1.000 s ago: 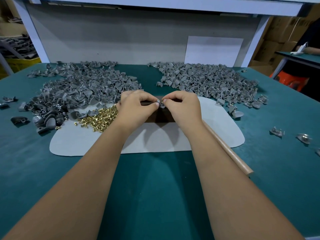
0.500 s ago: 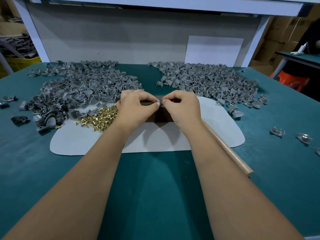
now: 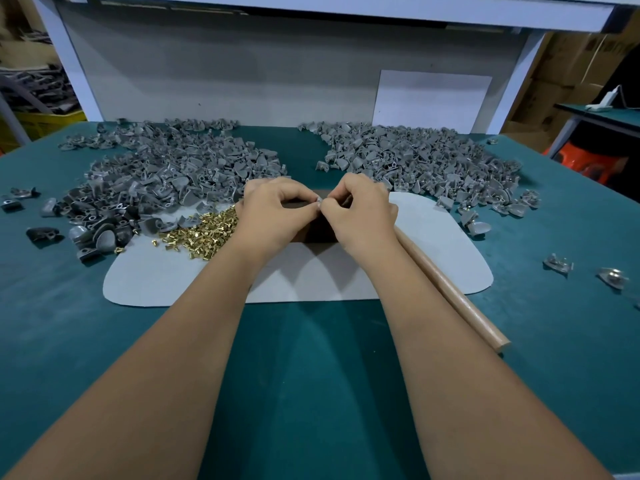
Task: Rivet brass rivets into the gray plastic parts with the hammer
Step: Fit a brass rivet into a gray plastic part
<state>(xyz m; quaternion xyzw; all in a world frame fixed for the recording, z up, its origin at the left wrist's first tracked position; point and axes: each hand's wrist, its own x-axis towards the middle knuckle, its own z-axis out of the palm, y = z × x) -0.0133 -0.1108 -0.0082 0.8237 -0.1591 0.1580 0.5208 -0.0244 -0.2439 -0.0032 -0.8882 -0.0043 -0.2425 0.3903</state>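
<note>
My left hand (image 3: 273, 216) and my right hand (image 3: 360, 216) meet fingertip to fingertip over a dark block (image 3: 317, 233) on the pale mat (image 3: 173, 275). Both pinch one small gray plastic part (image 3: 319, 201) between them; most of it is hidden by the fingers. A heap of brass rivets (image 3: 204, 233) lies on the mat just left of my left wrist. The hammer's wooden handle (image 3: 453, 296) runs from under my right hand toward the near right; its head is hidden.
Two big piles of gray plastic parts lie at the back: the left pile (image 3: 166, 178) and the right pile (image 3: 415, 161). Loose parts (image 3: 557, 265) sit at the far right and far left (image 3: 41, 233) on the green table (image 3: 311, 375). A gray back panel (image 3: 242, 74) closes the bench.
The fingertips have closed slightly more on the small part; otherwise both hands stay in place over the dark block.
</note>
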